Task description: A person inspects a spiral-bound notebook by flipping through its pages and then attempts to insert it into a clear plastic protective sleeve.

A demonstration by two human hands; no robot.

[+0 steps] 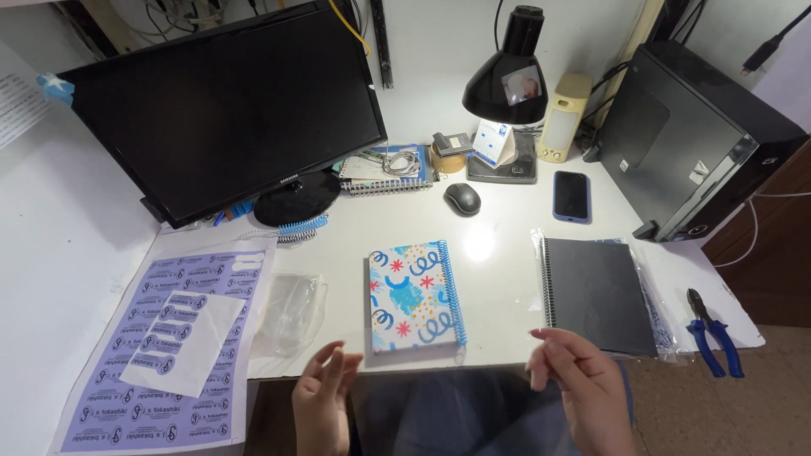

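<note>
My left hand (pixel 323 397) and my right hand (pixel 583 388) are held in front of the desk's near edge, each pinching one side of a clear plastic sheet (pixel 443 405) stretched between them. Just beyond the sheet, a small spiral notebook (pixel 414 295) with a colourful patterned cover and a blue coil lies flat on the white desk (pixel 498 245). A black spiral notebook (pixel 598 294) lies to its right on a clear sleeve. An empty clear plastic bag (pixel 291 311) lies to the left of the patterned notebook.
A purple sticker sheet (pixel 169 346) with a white paper on it lies at the left. A monitor (pixel 228 105), mouse (pixel 462 198), phone (pixel 571 196), black desk lamp (pixel 511 72) and dark printer (pixel 693 135) stand farther back. Blue-handled pliers (pixel 714 333) lie at the right edge.
</note>
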